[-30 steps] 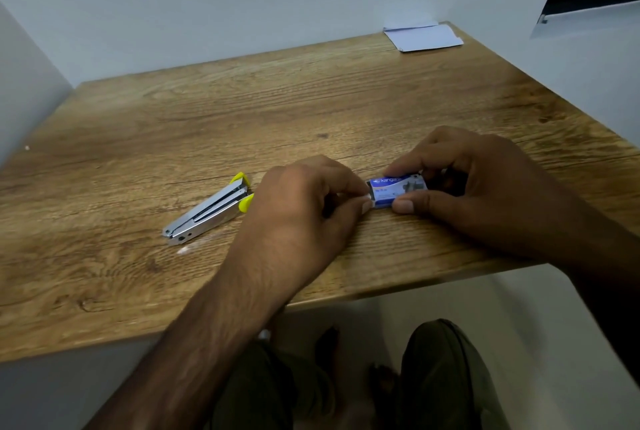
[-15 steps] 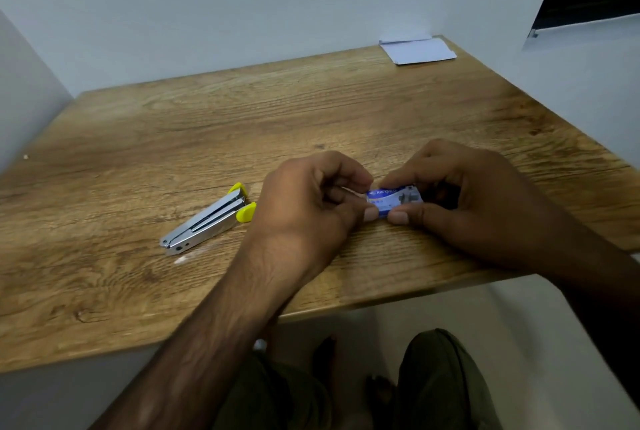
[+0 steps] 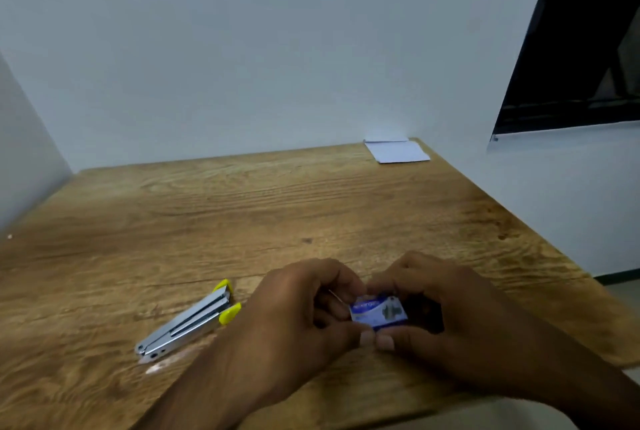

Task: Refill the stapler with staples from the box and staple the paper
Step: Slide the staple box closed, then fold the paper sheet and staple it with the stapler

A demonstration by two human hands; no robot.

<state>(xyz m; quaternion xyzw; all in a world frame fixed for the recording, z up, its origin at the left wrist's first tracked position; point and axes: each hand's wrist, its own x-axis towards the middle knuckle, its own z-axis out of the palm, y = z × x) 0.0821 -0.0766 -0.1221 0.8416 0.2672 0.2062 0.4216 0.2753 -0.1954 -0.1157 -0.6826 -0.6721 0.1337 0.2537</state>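
A small blue staple box [image 3: 378, 312] sits between both my hands near the table's front edge. My right hand [image 3: 446, 319] grips its right end with thumb below and fingers above. My left hand [image 3: 298, 319] pinches its left end, where a thin pale strip shows between the fingers. A silver stapler with yellow tips [image 3: 188, 322] lies swung open on the wood to the left of my left hand, untouched. A white sheet of paper [image 3: 398, 151] lies at the table's far right corner.
The wooden table [image 3: 242, 215] is walled in by pale walls at the back and left. Its right edge drops off beside a white wall with a dark window [image 3: 581, 49].
The view has tilted upward, so hands and table appear lower. My hands have closed in tighter around the box; the stapler and the paper have stayed put.
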